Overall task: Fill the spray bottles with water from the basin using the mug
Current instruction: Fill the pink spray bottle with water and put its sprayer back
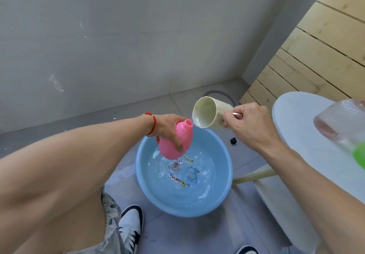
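Grey floor tiles (197,99) and a plain grey wall fill the background of a head-down view, with pale wooden planks (316,52) at the right. At the centre, the left hand (167,128) grips a pink spray bottle (175,142), fingers wrapped around its round, bulbous body; the bottle has no spray head on, and its short open neck is tilted up and to the right. A red cord bracelet (151,123) circles that wrist. The right hand (246,123) holds a cream mug (209,113) by its handle, fingers curled through it, the mug tipped so its open mouth faces the viewer and its lower rim sits just beside the bottle neck. Both are held above the far edge of a light blue basin (223,190) on the floor, holding clear water over cartoon stickers on its bottom. At the right, a white round table (296,135) carries a blurred clear bottle (339,119) and something green (359,153). Black-and-white trainers (131,224) show below.
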Demonstrator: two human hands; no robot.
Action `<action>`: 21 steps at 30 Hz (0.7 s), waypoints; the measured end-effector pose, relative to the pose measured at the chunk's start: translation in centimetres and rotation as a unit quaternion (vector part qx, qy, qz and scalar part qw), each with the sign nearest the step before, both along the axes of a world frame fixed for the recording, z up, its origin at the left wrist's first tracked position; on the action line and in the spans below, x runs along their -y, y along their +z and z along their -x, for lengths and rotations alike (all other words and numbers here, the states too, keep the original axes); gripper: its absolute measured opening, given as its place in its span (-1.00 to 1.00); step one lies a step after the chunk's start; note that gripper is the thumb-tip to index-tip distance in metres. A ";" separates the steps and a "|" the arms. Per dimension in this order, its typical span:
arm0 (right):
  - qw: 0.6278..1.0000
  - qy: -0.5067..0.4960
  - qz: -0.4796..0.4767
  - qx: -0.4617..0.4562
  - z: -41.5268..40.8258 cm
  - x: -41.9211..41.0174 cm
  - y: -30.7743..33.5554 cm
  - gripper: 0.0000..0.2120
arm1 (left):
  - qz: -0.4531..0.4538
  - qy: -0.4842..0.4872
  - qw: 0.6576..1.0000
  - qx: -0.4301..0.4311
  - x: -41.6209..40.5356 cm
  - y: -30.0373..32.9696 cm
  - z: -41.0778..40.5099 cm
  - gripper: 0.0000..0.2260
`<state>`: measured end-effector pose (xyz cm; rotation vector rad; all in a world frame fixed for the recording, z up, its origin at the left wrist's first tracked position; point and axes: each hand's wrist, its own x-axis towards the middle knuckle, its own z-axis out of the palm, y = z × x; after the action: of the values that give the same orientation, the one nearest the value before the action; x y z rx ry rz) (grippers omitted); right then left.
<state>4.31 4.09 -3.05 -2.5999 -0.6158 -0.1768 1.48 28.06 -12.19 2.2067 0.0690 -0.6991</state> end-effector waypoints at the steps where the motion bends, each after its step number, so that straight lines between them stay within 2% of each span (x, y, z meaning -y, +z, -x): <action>1: 1.000 0.002 0.002 0.006 0.0 0.0 0.0 -0.56 | 0.001 0.000 1.000 -0.001 0.0 0.0 0.0 -0.38; 11: 0.997 0.029 0.026 0.072 0.1 0.0 -0.4 -0.53 | -0.010 -0.006 1.000 -0.012 0.1 -0.1 -0.1 -0.34; 21: 0.994 0.050 0.020 0.099 -0.3 0.3 -0.6 -0.51 | -0.016 -0.015 1.000 -0.008 0.0 -0.3 -0.1 -0.34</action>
<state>4.59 3.80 -3.69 -2.6015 -0.8247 -0.3975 1.61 28.03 -12.44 2.2369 0.0561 -0.7367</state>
